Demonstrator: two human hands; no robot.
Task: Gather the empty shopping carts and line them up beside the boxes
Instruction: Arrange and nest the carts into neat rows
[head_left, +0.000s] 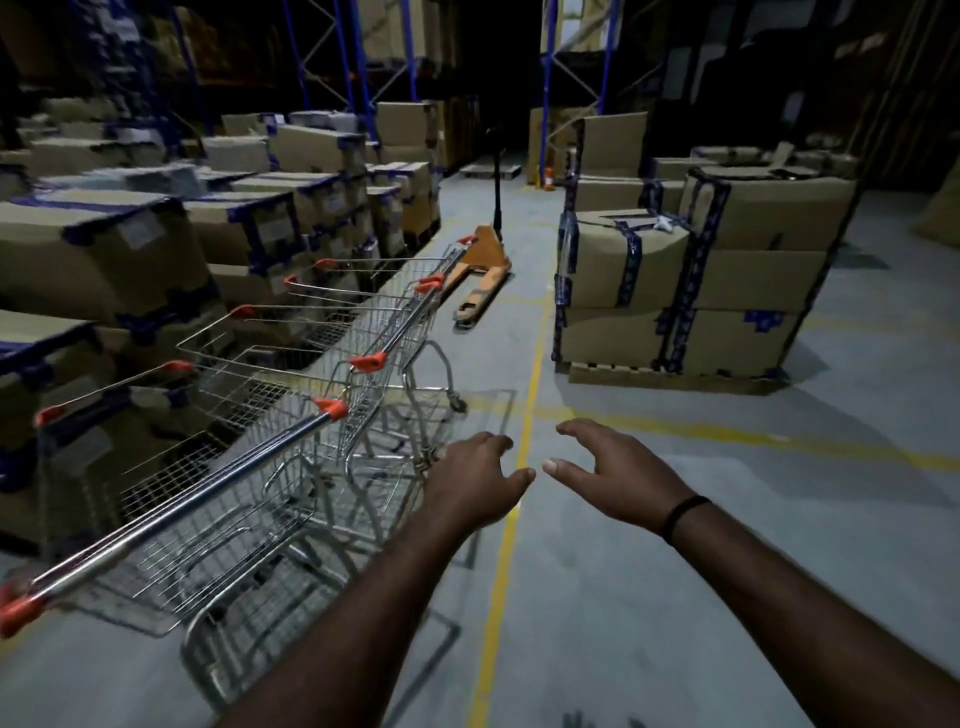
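Black band (683, 514) is on my right wrist. My left hand (475, 480) and right hand (621, 467) are spread wide, thumbs close, holding nothing, above the yellow line (496, 587) on the floor (597, 623). Carts (363, 332) stand in a row along the floor's left side, beside the boxes (104, 254).

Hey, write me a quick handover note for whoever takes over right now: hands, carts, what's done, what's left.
Hands: left hand and right hand both open, held out in front, holding nothing.
Carts: several empty shopping carts stand in a row along the boxes on the left; an orange pallet jack lies past the far end.
Done: that row is lined up.
Left: no stray cart is in view; check elsewhere for more.
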